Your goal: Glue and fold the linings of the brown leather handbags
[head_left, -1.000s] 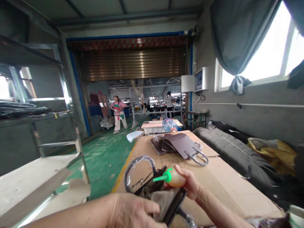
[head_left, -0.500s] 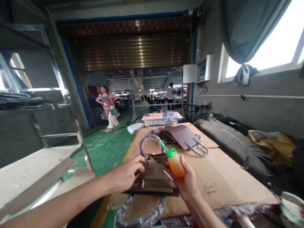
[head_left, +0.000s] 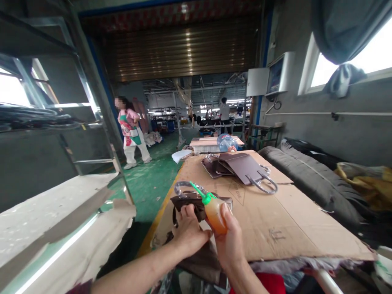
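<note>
My right hand (head_left: 230,241) grips a small squeeze bottle (head_left: 212,212) of orange liquid with a green nozzle that points up and to the left. My left hand (head_left: 190,233) holds a dark brown bag (head_left: 188,203) at the near left corner of the cardboard-covered table (head_left: 275,220). The bag's handle, wrapped in clear plastic (head_left: 183,186), sticks up just behind it. Part of the bag hangs over the table edge below my hands.
Several finished brown bags (head_left: 237,167) with wrapped handles lie farther along the table. A dark roll of material (head_left: 309,179) runs along the right side. A metal shelf rack (head_left: 61,134) stands to the left. One person (head_left: 130,132) stands on the green floor, another (head_left: 225,112) far back.
The bag has been pulled to the table's near left corner and gathered under my left hand. The bottle came down closer to it. The view has swung a little to the left.
</note>
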Tool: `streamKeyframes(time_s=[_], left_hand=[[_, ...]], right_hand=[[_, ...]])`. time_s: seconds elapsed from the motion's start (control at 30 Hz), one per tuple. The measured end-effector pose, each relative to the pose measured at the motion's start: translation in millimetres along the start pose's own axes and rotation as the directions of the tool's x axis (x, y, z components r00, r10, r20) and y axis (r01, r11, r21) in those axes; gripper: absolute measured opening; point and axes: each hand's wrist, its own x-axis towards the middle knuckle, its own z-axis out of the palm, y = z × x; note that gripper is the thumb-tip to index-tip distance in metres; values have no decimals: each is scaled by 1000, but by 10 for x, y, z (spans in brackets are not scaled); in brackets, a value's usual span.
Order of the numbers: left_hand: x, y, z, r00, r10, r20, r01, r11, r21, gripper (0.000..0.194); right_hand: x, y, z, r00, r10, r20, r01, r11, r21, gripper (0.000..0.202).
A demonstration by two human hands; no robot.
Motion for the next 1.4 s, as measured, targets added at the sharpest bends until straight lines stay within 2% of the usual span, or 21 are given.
streamKeyframes(time_s=[0.07, 0.1, 0.2, 0.33, 0.4, 0.5, 0.63, 0.7, 0.77, 0.9, 0.97, 1.03, 1.13, 1.17, 1.2, 1.23, 1.3, 1.37, 1.4], left_hand=[[-52, -54, 233, 989, -141, -35, 141, 990, 19, 80], [-79, -88, 341, 985, -159, -70, 161, 986, 28, 85], [-162, -220, 560, 988, -65, -140, 69, 997, 23, 92], [-321, -383, 598, 978, 81, -194, -81, 997, 9, 98], [-428, -437, 579, 958, 178, -223, -173, 984, 42, 88], [-573, -512, 579, 915, 362, -178, -345, 931, 122, 63], [-626, -613, 585, 874, 487, -8, -480, 864, 154, 65], [-595, -645, 575, 838, 541, 66, -545, 827, 140, 48], [-553, -670, 577, 815, 577, 58, -579, 806, 125, 28], [-485, -752, 641, 833, 542, -108, -539, 840, 64, 24], [-446, -786, 658, 869, 454, -197, -462, 887, 4, 23], [-391, -768, 620, 923, 307, -230, -331, 941, -74, 19], [-283, -611, 456, 980, 149, -135, -161, 983, -85, 75], [-247, -538, 387, 988, 125, -92, -131, 990, -58, 86], [-211, -466, 319, 992, 105, -64, -107, 994, -27, 87], [-179, -401, 258, 995, 88, -50, -88, 996, 1, 79], [-124, -314, 167, 996, 53, -72, -50, 998, 50, 50], [-82, -298, 130, 993, 47, -106, -37, 995, 95, 27], [-65, -316, 130, 991, 52, -120, -38, 993, 115, 22]], right_hand=[[-35, 38, 4, 1000, -13, 7, 13, 1000, 0, 41], [-45, 47, 2, 1000, -16, 14, 16, 1000, 0, 40], [-24, 17, -45, 999, -16, 34, 17, 1000, -5, 36], [78, -114, -209, 998, 0, 57, 2, 999, -33, 36], [115, -168, -290, 998, 5, 59, -2, 999, -47, 35], [126, -195, -359, 999, -5, 52, 8, 998, -57, 35], [114, -162, -369, 999, -23, 36, 25, 998, -49, 35], [115, -145, -362, 999, -25, 29, 27, 999, -44, 35], [116, -132, -361, 999, -22, 24, 23, 999, -41, 36], [92, -103, -391, 1000, -12, 5, 12, 1000, -29, 37], [55, -73, -411, 1000, -3, -9, 3, 1000, -17, 36], [0, -31, -420, 1000, 9, -23, -9, 1000, -4, 36], [-108, 55, -396, 999, 29, -39, -28, 999, 18, 36], [-147, 87, -377, 999, 33, -42, -32, 999, 26, 36], [-185, 121, -354, 998, 37, -44, -36, 999, 32, 36], [-220, 154, -328, 998, 42, -45, -40, 998, 42, 37], [-282, 219, -270, 997, 58, -45, -55, 996, 74, 39], [-333, 279, -211, 995, 82, -56, -74, 989, 130, 41], [-356, 305, -183, 993, 98, -64, -87, 983, 159, 42]])
